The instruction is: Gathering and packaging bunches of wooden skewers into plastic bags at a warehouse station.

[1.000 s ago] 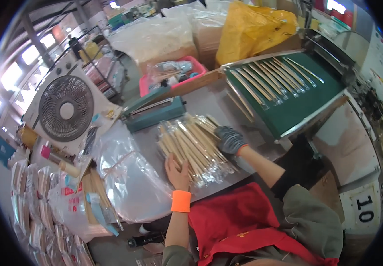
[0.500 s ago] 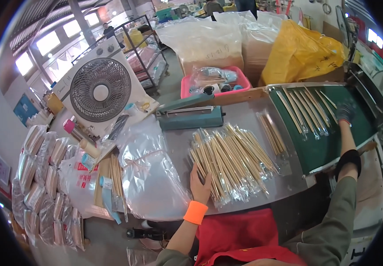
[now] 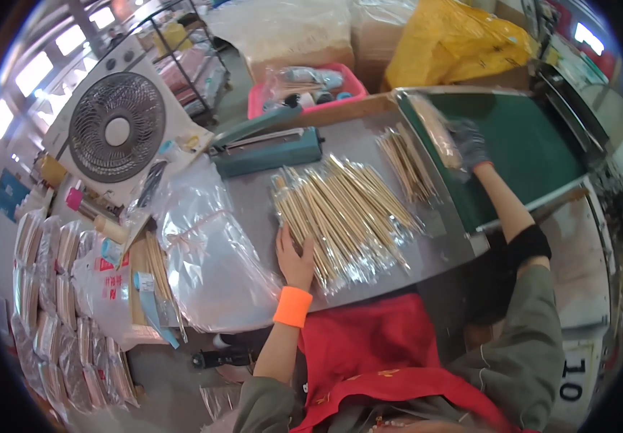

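Observation:
A broad pile of thin wooden sticks in clear wrappers, like packed chopsticks, lies on the grey table. My bare left hand, with an orange band at its wrist, rests against the pile's near left side, thumb and fingers apart. On the green belt to the right, my right hand wears a dark grey glove. It presses along a close bunch of wrapped sticks at the belt's left edge. Motion blurs its fingers. A smaller group of sticks lies between the pile and the belt.
A teal bag sealer stands behind the pile. Left of it are clear plastic bags and a white fan. Bagged bundles are stacked at the far left. A pink basket and yellow sack sit at the back.
My right hand has swept left across the belt, and the spread sticks there are now bunched at its left edge. My left hand stays by the pile; the whole view has shifted.

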`<state>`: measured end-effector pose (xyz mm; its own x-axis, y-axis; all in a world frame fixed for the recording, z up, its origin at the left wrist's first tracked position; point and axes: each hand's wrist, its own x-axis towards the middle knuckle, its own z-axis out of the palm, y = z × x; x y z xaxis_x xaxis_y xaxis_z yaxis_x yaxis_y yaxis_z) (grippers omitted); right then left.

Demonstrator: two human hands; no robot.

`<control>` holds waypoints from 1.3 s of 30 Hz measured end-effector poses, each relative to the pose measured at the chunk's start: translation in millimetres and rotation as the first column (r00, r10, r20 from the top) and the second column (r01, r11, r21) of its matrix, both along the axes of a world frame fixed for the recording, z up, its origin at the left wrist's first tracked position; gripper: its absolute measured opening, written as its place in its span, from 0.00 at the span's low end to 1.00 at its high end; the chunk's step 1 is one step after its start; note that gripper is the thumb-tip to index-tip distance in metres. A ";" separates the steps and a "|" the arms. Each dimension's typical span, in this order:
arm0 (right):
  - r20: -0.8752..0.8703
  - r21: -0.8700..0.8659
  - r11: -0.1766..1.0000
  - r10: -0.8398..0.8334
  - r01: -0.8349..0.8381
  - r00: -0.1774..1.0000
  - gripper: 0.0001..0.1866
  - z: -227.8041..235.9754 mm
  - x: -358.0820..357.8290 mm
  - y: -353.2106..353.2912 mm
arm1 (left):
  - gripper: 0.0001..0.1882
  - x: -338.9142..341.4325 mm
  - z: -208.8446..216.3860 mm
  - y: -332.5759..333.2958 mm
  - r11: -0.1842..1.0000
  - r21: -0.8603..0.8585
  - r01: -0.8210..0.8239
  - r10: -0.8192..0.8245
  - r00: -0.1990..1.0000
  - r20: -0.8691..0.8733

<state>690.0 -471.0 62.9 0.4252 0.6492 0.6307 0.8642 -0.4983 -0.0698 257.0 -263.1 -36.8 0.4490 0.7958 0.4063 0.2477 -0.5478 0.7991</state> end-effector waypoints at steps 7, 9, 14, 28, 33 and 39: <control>-0.048 -0.070 0.986 -0.158 0.154 0.986 0.16 -23.9 -120.3 111.7 | 0.34 9.3 -8.0 -1.2 0.922 -0.340 0.186 -0.134 0.976 0.171; -0.290 -0.160 0.983 -0.137 0.093 0.947 0.19 -16.9 -130.4 133.9 | 0.34 -9.7 1.8 4.8 0.889 -0.437 0.137 -0.032 0.971 0.237; -0.513 0.718 0.696 0.537 -0.008 0.670 0.19 -106.2 -11.5 76.3 | 0.26 32.0 20.5 4.9 0.743 -0.592 0.313 -0.099 0.926 0.364; -0.818 0.528 0.837 0.547 -0.145 0.177 0.40 -70.2 -393.8 -4.5 | 0.53 -88.3 27.6 -107.5 0.750 -0.544 0.376 -0.227 0.919 0.322; -0.800 0.362 0.927 0.362 0.095 -0.479 0.35 -99.7 -423.2 -74.0 | 0.57 -141.0 19.9 -134.3 0.474 -0.788 0.394 -0.165 0.918 0.360; -0.888 0.432 0.894 0.398 -0.122 -0.229 0.28 -104.6 -354.4 -46.8 | 0.56 -131.6 0.7 -132.1 0.641 -0.656 0.399 -0.398 0.903 0.160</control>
